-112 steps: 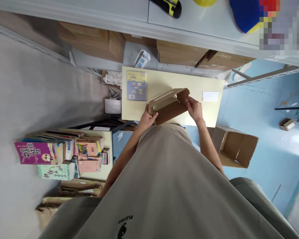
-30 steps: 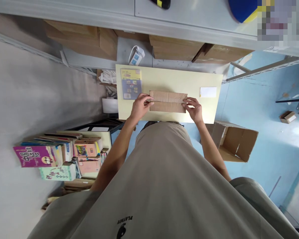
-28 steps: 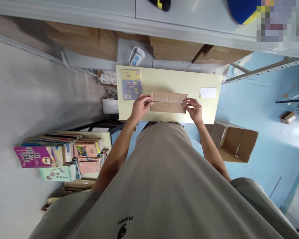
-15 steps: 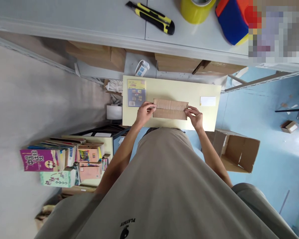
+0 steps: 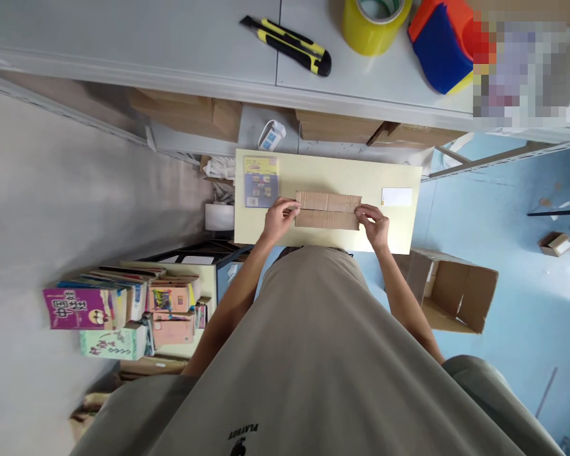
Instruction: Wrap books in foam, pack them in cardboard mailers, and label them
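Brown cardboard box (image 5: 329,201) on the cream bench (image 5: 332,170): its flaps (image 5: 327,221), gaping seconds ago, now meet edge to edge, closing the upper side. Fingers of the left hand (image 5: 277,221) pinch its nine-o'clock end; the right hand's (image 5: 376,229), its three-o'clock end.

This room is apparently serving as a packing or storage workroom, though blocky blurring is hiding one corner: cardboard boxes (image 5: 339,128) are sitting low on a grey metal rack (image 5: 171,66), a utility knife (image 5: 292,46) and yellow tape (image 5: 373,35) are resting on its upper shelf, and books (image 5: 128,297) are crowding a side table (image 5: 207,273).
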